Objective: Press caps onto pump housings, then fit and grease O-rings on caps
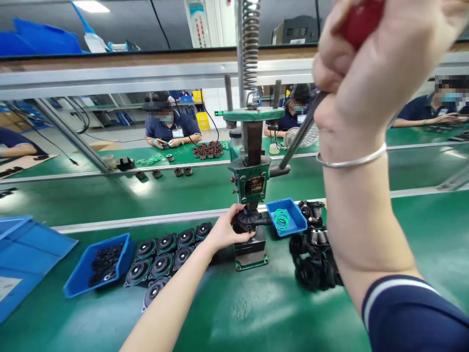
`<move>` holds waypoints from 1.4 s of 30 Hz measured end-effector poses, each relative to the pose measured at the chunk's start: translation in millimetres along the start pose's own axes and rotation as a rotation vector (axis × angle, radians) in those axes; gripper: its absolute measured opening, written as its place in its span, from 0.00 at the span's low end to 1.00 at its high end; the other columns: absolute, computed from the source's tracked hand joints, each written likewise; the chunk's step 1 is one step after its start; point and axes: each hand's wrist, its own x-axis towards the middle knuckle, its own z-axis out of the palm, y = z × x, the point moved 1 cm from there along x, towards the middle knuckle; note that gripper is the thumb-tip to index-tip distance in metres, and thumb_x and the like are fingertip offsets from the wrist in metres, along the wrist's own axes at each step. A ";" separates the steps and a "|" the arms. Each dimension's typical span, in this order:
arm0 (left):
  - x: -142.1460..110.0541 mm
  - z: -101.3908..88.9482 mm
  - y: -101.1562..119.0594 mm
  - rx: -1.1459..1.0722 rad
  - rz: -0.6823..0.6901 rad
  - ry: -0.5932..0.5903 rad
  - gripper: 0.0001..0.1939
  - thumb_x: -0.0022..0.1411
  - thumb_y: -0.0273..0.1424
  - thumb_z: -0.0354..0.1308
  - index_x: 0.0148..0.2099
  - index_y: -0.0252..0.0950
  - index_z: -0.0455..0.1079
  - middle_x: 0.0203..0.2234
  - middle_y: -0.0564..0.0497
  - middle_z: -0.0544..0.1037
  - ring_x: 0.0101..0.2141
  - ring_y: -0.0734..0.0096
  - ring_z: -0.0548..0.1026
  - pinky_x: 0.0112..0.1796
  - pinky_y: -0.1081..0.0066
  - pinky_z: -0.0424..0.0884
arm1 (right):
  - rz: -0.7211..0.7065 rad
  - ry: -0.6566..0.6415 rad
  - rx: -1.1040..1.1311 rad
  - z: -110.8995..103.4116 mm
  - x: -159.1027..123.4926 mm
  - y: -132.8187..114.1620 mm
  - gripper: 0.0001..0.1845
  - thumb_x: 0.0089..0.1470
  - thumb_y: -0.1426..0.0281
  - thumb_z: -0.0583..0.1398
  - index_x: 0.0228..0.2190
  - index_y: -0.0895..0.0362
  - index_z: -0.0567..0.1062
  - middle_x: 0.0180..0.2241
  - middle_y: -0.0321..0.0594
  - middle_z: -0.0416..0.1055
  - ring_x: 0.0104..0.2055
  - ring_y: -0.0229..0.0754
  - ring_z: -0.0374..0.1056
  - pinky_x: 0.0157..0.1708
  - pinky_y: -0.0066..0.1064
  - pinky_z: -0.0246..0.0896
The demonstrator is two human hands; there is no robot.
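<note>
A green hand press (251, 168) with a tall spring stands mid-table on a metal base. My left hand (226, 231) is closed on a black round part (248, 218) seated on that base under the ram. Up at the top right, close to the camera, my right hand (361, 73) is wrapped round the red knob (361, 22) of the press lever, whose steel rod (301, 133) runs down to the press body. A silver bangle circles that wrist.
Several black round discs (166, 252) lie left of the press beside a blue bin of black rings (98, 264). A small blue tray of green rings (286, 217) and a heap of black housings (315, 254) sit right. Other workers sit across the green belt.
</note>
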 end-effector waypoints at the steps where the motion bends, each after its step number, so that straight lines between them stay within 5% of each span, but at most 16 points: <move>1: 0.0 -0.1 0.3 0.002 -0.004 -0.004 0.31 0.47 0.35 0.69 0.53 0.38 0.62 0.39 0.52 0.75 0.39 0.68 0.76 0.43 0.70 0.72 | -0.034 0.024 -0.016 -1.2 -5.6 -7.4 0.39 0.55 0.38 0.26 0.25 0.53 0.58 0.22 0.35 0.57 0.16 0.25 0.48 0.14 0.21 0.43; 5: 1.1 -0.6 3.9 0.007 -0.027 -0.024 0.31 0.47 0.35 0.69 0.52 0.38 0.62 0.38 0.52 0.75 0.37 0.68 0.76 0.42 0.70 0.73 | -0.033 0.084 -0.068 -1.5 -10.9 -18.4 0.25 0.66 0.50 0.38 0.26 0.52 0.58 0.23 0.33 0.55 0.17 0.26 0.50 0.14 0.22 0.45; 9: 1.7 -2.8 4.7 -0.006 -0.011 -0.034 0.31 0.46 0.35 0.69 0.52 0.38 0.62 0.39 0.52 0.74 0.38 0.68 0.75 0.43 0.70 0.72 | 0.092 -0.085 -0.043 -1.5 -2.0 -7.6 0.17 0.69 0.67 0.42 0.26 0.51 0.55 0.22 0.30 0.55 0.16 0.26 0.46 0.12 0.21 0.39; 15: -0.2 -4.7 3.6 -0.043 -0.036 -0.075 0.32 0.47 0.36 0.69 0.52 0.38 0.61 0.38 0.53 0.74 0.37 0.70 0.75 0.43 0.71 0.72 | 0.044 0.093 -0.037 -9.2 -17.1 -20.7 0.23 0.64 0.47 0.44 0.29 0.51 0.58 0.27 0.34 0.56 0.20 0.27 0.48 0.16 0.22 0.50; 19: 0.0 -5.1 4.2 -0.037 -0.038 -0.075 0.32 0.47 0.36 0.69 0.53 0.38 0.61 0.40 0.52 0.74 0.39 0.69 0.76 0.45 0.70 0.72 | 0.072 -0.080 -0.044 -7.3 -12.7 -16.0 0.26 0.60 0.41 0.43 0.30 0.50 0.56 0.26 0.34 0.55 0.19 0.30 0.46 0.14 0.28 0.43; 21: -0.3 -5.8 2.7 -0.041 -0.037 -0.077 0.33 0.47 0.37 0.69 0.54 0.38 0.61 0.41 0.51 0.75 0.40 0.67 0.76 0.46 0.69 0.72 | 0.073 -0.122 -0.085 -7.1 -14.0 -17.9 0.27 0.60 0.41 0.42 0.30 0.50 0.56 0.26 0.35 0.55 0.19 0.30 0.45 0.15 0.29 0.40; 26: -2.2 -5.7 1.2 -0.063 -0.038 -0.072 0.34 0.47 0.36 0.69 0.54 0.38 0.61 0.42 0.50 0.76 0.41 0.66 0.77 0.48 0.67 0.72 | 0.046 0.040 -0.210 -8.7 -19.8 -31.8 0.27 0.62 0.43 0.34 0.29 0.49 0.55 0.29 0.37 0.54 0.21 0.32 0.46 0.18 0.30 0.48; 31: -2.5 6.7 6.0 -0.049 -0.022 -0.049 0.33 0.50 0.35 0.68 0.56 0.38 0.59 0.42 0.50 0.76 0.40 0.68 0.77 0.47 0.67 0.73 | 0.242 -0.242 -0.209 -6.5 -3.0 -21.2 0.20 0.68 0.55 0.41 0.27 0.49 0.54 0.26 0.34 0.56 0.19 0.32 0.47 0.15 0.28 0.42; 37: 0.2 12.1 6.9 -0.069 -0.028 -0.041 0.34 0.50 0.36 0.67 0.57 0.39 0.59 0.43 0.49 0.76 0.41 0.66 0.78 0.47 0.66 0.73 | 0.037 0.072 -0.187 -9.5 -16.5 -28.8 0.28 0.62 0.43 0.34 0.31 0.50 0.55 0.28 0.35 0.53 0.20 0.30 0.43 0.17 0.27 0.44; 42: 2.9 4.3 6.2 -0.097 -0.037 -0.080 0.33 0.47 0.36 0.69 0.54 0.38 0.60 0.43 0.49 0.77 0.42 0.66 0.78 0.48 0.66 0.73 | 0.123 -0.170 -0.180 -6.2 -15.0 -24.6 0.28 0.54 0.37 0.41 0.28 0.49 0.57 0.26 0.34 0.56 0.19 0.32 0.46 0.14 0.30 0.42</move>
